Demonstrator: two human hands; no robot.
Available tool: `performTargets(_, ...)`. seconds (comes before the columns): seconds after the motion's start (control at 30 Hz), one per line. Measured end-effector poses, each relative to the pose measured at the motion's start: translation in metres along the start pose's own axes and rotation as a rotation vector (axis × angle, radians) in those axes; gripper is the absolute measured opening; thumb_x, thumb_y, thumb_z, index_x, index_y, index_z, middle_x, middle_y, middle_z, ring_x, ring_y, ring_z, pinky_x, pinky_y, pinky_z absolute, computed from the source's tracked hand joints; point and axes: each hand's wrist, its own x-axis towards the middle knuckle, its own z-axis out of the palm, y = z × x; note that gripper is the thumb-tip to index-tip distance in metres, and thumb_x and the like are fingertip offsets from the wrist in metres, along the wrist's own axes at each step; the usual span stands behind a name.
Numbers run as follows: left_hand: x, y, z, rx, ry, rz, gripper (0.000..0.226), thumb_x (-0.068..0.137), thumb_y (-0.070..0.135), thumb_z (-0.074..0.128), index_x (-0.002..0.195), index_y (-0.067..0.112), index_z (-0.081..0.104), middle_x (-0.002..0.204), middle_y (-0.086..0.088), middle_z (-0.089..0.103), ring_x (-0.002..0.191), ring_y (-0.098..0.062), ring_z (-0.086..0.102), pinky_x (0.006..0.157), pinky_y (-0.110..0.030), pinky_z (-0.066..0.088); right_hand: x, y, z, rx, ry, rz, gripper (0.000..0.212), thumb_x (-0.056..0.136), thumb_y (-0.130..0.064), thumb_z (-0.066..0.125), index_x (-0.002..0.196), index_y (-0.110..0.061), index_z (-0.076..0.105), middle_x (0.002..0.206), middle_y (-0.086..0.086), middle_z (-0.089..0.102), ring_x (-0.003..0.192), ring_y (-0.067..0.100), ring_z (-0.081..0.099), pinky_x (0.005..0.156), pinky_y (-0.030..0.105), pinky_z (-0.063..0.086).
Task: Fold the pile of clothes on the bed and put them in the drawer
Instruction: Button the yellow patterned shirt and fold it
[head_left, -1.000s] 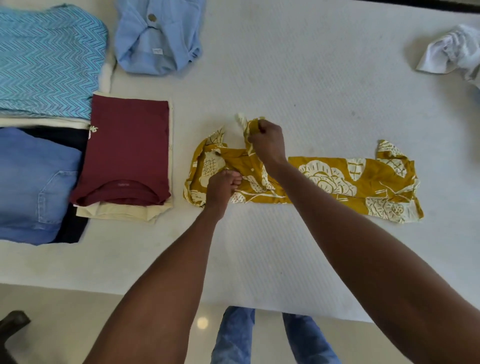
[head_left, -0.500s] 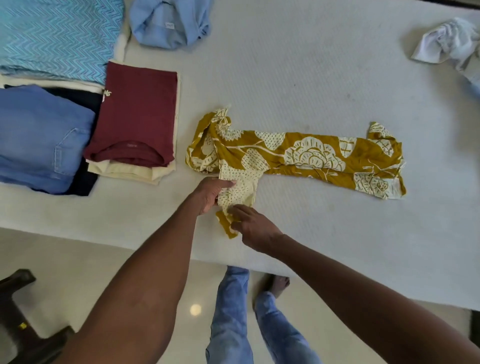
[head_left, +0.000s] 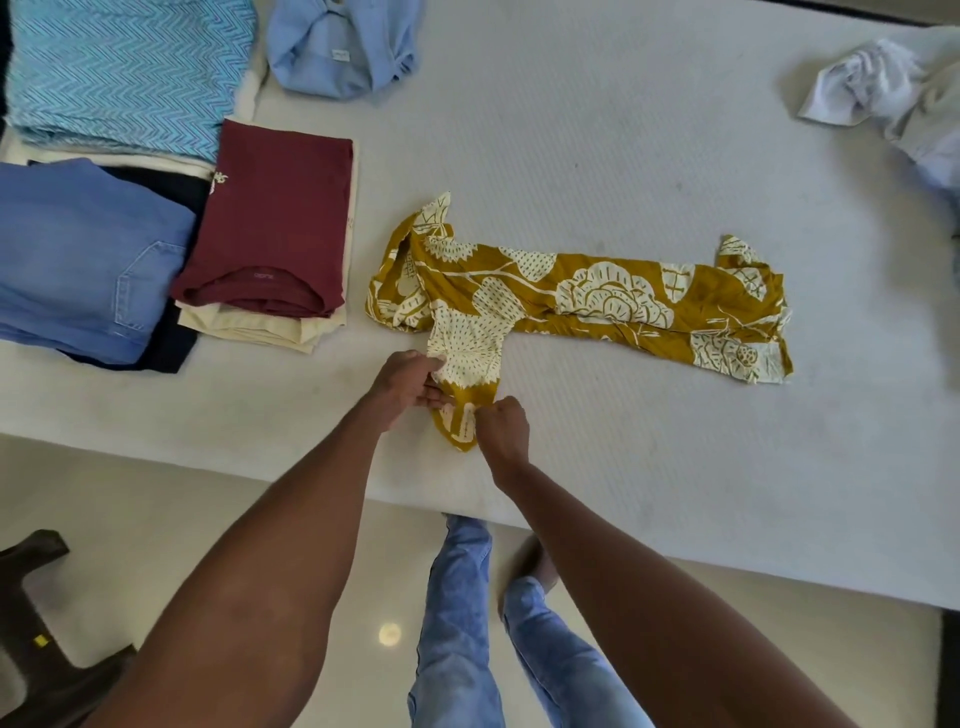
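A mustard-yellow garment (head_left: 597, 296) with a cream leaf print lies in a long strip across the white bed (head_left: 623, 156). One sleeve (head_left: 467, 364) hangs off it toward the bed's near edge. My left hand (head_left: 408, 384) pinches the sleeve's left side. My right hand (head_left: 504, 423) grips the sleeve's tip from the right. Both hands sit close together near the front edge of the mattress.
Folded clothes are stacked at the left: a maroon top (head_left: 270, 228) on cream cloth, blue jeans (head_left: 78, 254), a turquoise zigzag piece (head_left: 119, 73). A light blue shirt (head_left: 343, 47) lies at the back, crumpled white clothes (head_left: 883, 88) at far right. A dark chair (head_left: 36, 649) stands on the floor.
My right hand took the sleeve from above the garment and drew it down toward the near edge. My left hand slid down along it. Both hands now hold the sleeve's end.
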Motion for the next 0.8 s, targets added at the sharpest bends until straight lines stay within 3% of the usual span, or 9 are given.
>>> performTargets(0.1, 0.0, 0.006, -0.006, 0.068, 0.043, 0.094, 0.006, 0.093, 0.01, 0.061, 0.088, 0.011, 0.059, 0.072, -0.007, 0.069, 0.066, -0.021, 0.065, 0.061, -0.03, 0.054, -0.006, 0.001, -0.005, 0.232, -0.069, 0.013, 0.02, 0.088, -0.015, 0.058, 0.105, -0.008, 0.05, 0.096, 0.006, 0.059, 0.096, 0.025, 0.063, 0.077, 0.038, 0.055)
performTargets(0.2, 0.001, 0.016, -0.008, 0.054, 0.06, 0.128, 0.011, 0.091, 0.007, 0.061, 0.086, 0.017, 0.063, 0.075, -0.001, 0.063, 0.068, -0.015, 0.056, 0.061, -0.026, 0.046, -0.009, -0.011, -0.009, 0.307, -0.211, 0.041, 0.05, 0.086, -0.013, 0.068, 0.128, -0.018, 0.042, 0.114, 0.011, 0.063, 0.101, 0.025, 0.066, 0.078, 0.033, 0.055)
performTargets(0.3, 0.002, 0.028, -0.002, -0.016, 0.056, 0.125, 0.007, 0.095, 0.016, 0.057, 0.098, 0.019, 0.063, 0.068, 0.001, 0.057, 0.06, -0.014, 0.05, 0.056, -0.024, 0.041, -0.006, -0.029, -0.014, 0.442, -0.254, -0.074, 0.072, 0.086, -0.006, 0.061, 0.147, -0.032, 0.032, 0.127, 0.008, 0.061, 0.103, 0.025, 0.067, 0.079, 0.037, 0.06)
performTargets(0.37, 0.004, 0.033, 0.0, 0.127, 0.279, 0.309, 0.019, 0.093, 0.017, 0.056, 0.111, 0.02, 0.061, 0.087, 0.001, 0.062, 0.076, -0.016, 0.058, 0.065, -0.027, 0.047, -0.007, -0.041, -0.02, 0.431, -0.265, -0.177, 0.074, 0.086, -0.005, 0.058, 0.148, -0.038, 0.036, 0.128, -0.002, 0.062, 0.105, 0.023, 0.067, 0.084, 0.043, 0.06)
performTargets(0.43, 0.007, 0.044, -0.001, 0.469, 0.413, 0.604, 0.036, 0.086, 0.001, 0.052, 0.116, 0.016, 0.065, 0.112, -0.001, 0.062, 0.102, -0.015, 0.056, 0.084, -0.026, 0.046, -0.009, -0.055, -0.028, 0.554, -0.359, -0.115, 0.057, 0.087, -0.001, 0.053, 0.14, -0.023, 0.054, 0.121, 0.006, 0.066, 0.1, 0.026, 0.068, 0.089, 0.042, 0.057)
performTargets(0.5, 0.017, 0.064, -0.001, 0.569, 0.208, 0.686, 0.042, 0.077, -0.01, 0.048, 0.101, 0.011, 0.074, 0.118, -0.003, 0.065, 0.112, -0.014, 0.057, 0.093, -0.023, 0.042, -0.008, -0.073, -0.037, 0.809, -0.525, -0.043, 0.045, 0.086, 0.002, 0.044, 0.128, 0.0, 0.061, 0.108, 0.018, 0.067, 0.088, 0.027, 0.066, 0.082, 0.036, 0.055)
performTargets(0.57, 0.019, 0.086, 0.002, 0.439, -0.054, 0.502, 0.021, 0.079, 0.0, 0.057, 0.084, 0.01, 0.075, 0.092, -0.002, 0.073, 0.089, -0.013, 0.066, 0.079, -0.023, 0.046, -0.002, -0.093, -0.047, 1.018, -0.593, -0.066, 0.041, 0.087, 0.005, 0.04, 0.124, 0.006, 0.056, 0.103, 0.015, 0.066, 0.084, 0.022, 0.066, 0.078, 0.029, 0.057)
performTargets(0.67, 0.028, 0.103, 0.007, 0.264, -0.162, 0.31, 0.028, 0.098, 0.02, 0.053, 0.075, 0.013, 0.066, 0.062, 0.008, 0.065, 0.068, -0.012, 0.061, 0.063, -0.023, 0.046, 0.016, -0.119, -0.059, 1.062, -0.386, -0.158, 0.021, 0.089, 0.008, 0.056, 0.103, -0.006, 0.06, 0.092, 0.01, 0.07, 0.08, 0.016, 0.07, 0.083, 0.028, 0.057)
performTargets(0.8, 0.05, 0.1, 0.002, 0.147, -0.273, 0.177, 0.056, 0.096, 0.06, 0.045, 0.101, 0.013, 0.075, 0.093, -0.012, 0.076, 0.08, -0.02, 0.068, 0.07, -0.023, 0.05, 0.051, -0.127, -0.064, 0.605, 0.116, -0.191, 0.026, 0.075, 0.008, 0.066, 0.069, -0.015, 0.055, 0.058, -0.003, 0.053, 0.051, 0.01, 0.047, 0.052, 0.027, 0.039)
